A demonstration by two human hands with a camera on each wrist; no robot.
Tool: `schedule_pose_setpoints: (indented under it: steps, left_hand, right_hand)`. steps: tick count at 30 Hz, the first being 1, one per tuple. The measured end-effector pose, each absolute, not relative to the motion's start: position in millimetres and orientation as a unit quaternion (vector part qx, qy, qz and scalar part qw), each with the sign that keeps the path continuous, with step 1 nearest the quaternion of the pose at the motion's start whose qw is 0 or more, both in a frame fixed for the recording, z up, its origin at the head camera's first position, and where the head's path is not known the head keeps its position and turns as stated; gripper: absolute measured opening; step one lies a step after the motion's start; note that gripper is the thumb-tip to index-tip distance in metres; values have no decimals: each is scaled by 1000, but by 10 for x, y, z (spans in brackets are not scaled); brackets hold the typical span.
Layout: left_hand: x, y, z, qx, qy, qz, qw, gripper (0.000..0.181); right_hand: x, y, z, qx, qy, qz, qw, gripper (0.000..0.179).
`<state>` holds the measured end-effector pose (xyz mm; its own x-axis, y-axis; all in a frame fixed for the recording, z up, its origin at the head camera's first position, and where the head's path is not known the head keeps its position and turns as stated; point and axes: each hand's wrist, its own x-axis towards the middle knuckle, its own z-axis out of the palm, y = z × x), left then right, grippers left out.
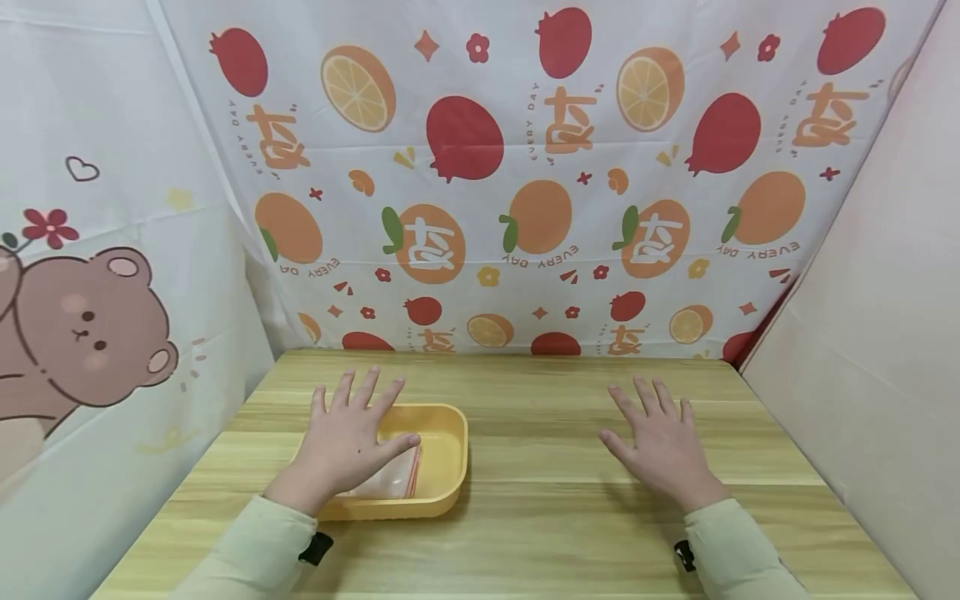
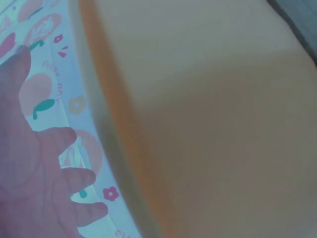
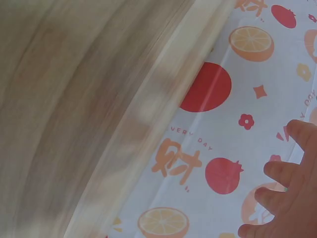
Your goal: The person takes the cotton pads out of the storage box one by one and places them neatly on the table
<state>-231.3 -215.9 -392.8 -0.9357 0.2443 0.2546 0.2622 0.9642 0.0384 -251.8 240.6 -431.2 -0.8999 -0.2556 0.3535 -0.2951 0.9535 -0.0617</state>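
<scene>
My left hand is spread over the left part of a yellow plastic tray, fingers straight and holding nothing. Inside the tray lie clear plastic bags with red edges, partly hidden beneath the hand. In the left wrist view the spread left hand shows at the left edge, beside a blurred close surface. On the other side, my right hand is held over the wooden table with its fingers apart and nothing in them. The right wrist view catches its fingers at the lower right.
The wood-grain table runs back to a white curtain printed with fruit. A cloth with a bear print hangs at the left, and a plain pale cloth at the right.
</scene>
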Motion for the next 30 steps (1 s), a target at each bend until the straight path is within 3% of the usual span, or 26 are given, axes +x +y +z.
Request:
schedule_pose_setpoints:
  steps: [17,30]
  left_hand:
    - [-2301,-2475,-3850,-114,-980,-129,102,93]
    - [-2328,-3055,-3817,-45,-979,-198,32,94]
  right_hand:
    - [-2458,2169,-4240,179,-961,159,142,64]
    - [-2446,1926,-4201,200,-934,285,82,62]
